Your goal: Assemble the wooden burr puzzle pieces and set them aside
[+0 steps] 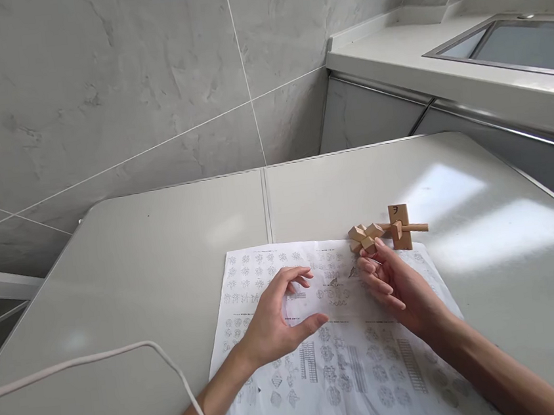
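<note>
A white printed sheet (352, 358) full of small puzzle diagrams lies flat on the grey table (140, 274). My left hand (276, 320) hovers over its left half, fingers curved and apart, holding nothing. My right hand (396, 284) rests over the sheet's upper right, fingers loosely stretched, thumb tip close to a small wooden burr puzzle (366, 236). Just right of that puzzle stands a wooden block (400, 226) marked with a dark numeral, with a thin wooden stick (418, 227) through it.
A white cable (124, 352) runs across the table's left front toward me. Grey tiled wall rises behind the table. A white counter (404, 55) with a steel sink (512, 44) stands at the back right, beyond the table's right edge.
</note>
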`<state>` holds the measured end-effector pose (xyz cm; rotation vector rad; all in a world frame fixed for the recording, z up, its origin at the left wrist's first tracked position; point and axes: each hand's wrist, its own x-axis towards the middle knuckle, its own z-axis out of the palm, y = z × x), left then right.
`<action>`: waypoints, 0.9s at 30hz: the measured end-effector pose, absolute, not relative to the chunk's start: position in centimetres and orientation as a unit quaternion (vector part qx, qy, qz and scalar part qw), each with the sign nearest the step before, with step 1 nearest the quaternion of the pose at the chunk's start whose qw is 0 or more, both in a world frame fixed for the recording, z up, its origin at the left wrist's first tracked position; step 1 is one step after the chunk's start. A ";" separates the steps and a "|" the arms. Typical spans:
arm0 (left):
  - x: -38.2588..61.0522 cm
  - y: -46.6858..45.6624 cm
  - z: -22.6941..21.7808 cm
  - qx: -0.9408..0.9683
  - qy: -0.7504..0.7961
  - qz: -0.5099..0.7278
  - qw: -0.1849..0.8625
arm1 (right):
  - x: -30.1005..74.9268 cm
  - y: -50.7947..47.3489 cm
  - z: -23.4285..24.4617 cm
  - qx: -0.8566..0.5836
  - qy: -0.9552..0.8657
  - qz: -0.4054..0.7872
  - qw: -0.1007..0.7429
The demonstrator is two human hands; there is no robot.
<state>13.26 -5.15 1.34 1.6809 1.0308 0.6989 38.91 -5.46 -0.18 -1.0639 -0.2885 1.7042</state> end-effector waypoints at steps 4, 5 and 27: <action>13.2 -5.1 1.1 0.700 0.418 0.290 0.501 | 39.5 -5.2 -0.2 -0.400 -0.076 0.741 0.534; 13.1 -5.1 1.1 0.700 0.417 0.291 0.501 | 39.6 -5.2 -0.2 -0.385 -0.065 0.749 0.535; 10.8 -3.1 1.0 0.625 0.445 0.291 0.571 | 36.3 -7.5 -0.2 -0.420 -0.585 0.583 0.375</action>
